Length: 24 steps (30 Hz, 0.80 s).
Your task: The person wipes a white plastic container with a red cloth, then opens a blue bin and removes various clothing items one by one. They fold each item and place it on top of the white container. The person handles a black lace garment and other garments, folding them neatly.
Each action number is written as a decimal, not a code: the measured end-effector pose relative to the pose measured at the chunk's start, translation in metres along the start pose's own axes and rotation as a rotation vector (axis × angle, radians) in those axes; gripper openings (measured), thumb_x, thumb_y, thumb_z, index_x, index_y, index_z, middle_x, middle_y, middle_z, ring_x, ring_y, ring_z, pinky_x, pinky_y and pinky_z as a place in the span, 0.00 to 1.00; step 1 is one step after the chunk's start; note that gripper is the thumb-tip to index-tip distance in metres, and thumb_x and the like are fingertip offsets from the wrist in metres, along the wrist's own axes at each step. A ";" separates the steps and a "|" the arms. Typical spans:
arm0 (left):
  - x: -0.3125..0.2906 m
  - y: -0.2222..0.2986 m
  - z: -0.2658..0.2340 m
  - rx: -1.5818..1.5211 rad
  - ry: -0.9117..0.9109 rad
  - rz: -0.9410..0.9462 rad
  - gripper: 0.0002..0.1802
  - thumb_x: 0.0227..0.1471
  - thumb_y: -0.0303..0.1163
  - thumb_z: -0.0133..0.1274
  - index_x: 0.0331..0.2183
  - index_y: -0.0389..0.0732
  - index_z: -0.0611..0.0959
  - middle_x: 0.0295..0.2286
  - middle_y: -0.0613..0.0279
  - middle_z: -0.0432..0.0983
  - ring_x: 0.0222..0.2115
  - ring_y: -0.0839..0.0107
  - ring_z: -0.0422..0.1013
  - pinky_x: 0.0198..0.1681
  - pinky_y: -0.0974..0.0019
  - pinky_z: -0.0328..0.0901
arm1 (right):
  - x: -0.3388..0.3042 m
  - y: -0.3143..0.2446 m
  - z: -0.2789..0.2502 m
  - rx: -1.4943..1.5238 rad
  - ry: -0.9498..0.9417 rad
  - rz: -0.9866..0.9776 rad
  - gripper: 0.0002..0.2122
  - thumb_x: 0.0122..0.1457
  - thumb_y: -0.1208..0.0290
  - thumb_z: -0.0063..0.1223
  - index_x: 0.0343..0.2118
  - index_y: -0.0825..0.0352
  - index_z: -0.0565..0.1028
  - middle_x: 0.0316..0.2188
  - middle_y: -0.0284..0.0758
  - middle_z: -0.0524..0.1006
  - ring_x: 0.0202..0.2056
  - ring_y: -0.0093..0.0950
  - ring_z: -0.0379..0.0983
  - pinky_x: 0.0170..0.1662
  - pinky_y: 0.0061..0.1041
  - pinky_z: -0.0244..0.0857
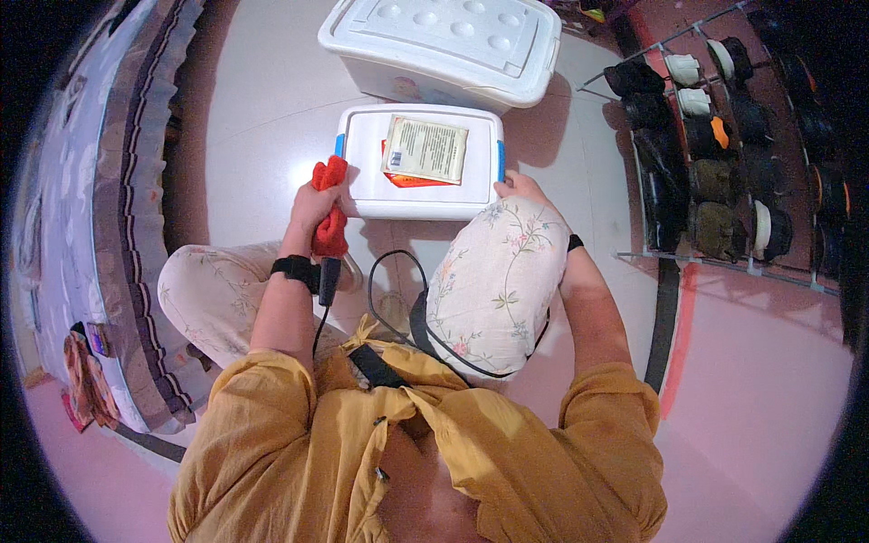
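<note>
A white storage box (362,197) with a flat lid and blue side latches stands on the floor in front of me. On its lid lies a cream paper packet (425,149) with printing, partly over a red-orange packet (415,182). My left hand (314,206) is closed around a bunched red cloth (331,233) at the box's near left corner. My right hand (525,188) grips the near right side of the box, just below the right blue latch (501,161); some of its fingers are hidden.
Behind the box stands a larger white lidded bin (434,77). A shoe rack (711,163) with several shoes is at the right. A bed (100,226) with a hanging striped cover runs along the left. A black cable (398,253) loops by my raised knee.
</note>
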<state>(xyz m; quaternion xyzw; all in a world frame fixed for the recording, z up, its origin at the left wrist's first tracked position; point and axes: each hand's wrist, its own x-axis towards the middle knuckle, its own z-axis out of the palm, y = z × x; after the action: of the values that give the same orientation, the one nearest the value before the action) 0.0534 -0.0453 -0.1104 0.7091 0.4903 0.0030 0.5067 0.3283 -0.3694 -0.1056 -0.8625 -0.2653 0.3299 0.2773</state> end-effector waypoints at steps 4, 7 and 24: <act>0.014 0.024 -0.011 0.129 0.122 -0.049 0.30 0.43 0.53 0.61 0.35 0.33 0.83 0.28 0.51 0.81 0.29 0.63 0.78 0.34 0.62 0.71 | 0.017 -0.001 -0.002 0.083 0.156 0.069 0.27 0.54 0.53 0.55 0.45 0.77 0.73 0.38 0.50 0.79 0.41 0.40 0.77 0.45 0.35 0.69; 0.022 0.033 -0.007 -0.035 0.036 -0.037 0.31 0.40 0.51 0.66 0.34 0.29 0.82 0.27 0.53 0.80 0.27 0.66 0.77 0.32 0.64 0.70 | 0.031 -0.004 -0.004 0.017 0.137 0.059 0.28 0.53 0.52 0.56 0.43 0.78 0.74 0.36 0.51 0.79 0.39 0.40 0.78 0.44 0.34 0.69; 0.041 0.023 -0.005 0.116 -0.042 0.102 0.19 0.46 0.38 0.59 0.35 0.32 0.82 0.29 0.57 0.79 0.28 0.68 0.75 0.34 0.64 0.69 | 0.021 0.019 0.003 0.959 -0.094 0.217 0.16 0.68 0.60 0.42 0.46 0.69 0.70 0.37 0.37 0.74 0.33 0.27 0.75 0.35 0.34 0.76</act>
<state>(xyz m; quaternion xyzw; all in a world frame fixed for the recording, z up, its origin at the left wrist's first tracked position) 0.0878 -0.0129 -0.1117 0.7612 0.4423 -0.0144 0.4741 0.3451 -0.3683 -0.1285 -0.6444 -0.0045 0.4805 0.5948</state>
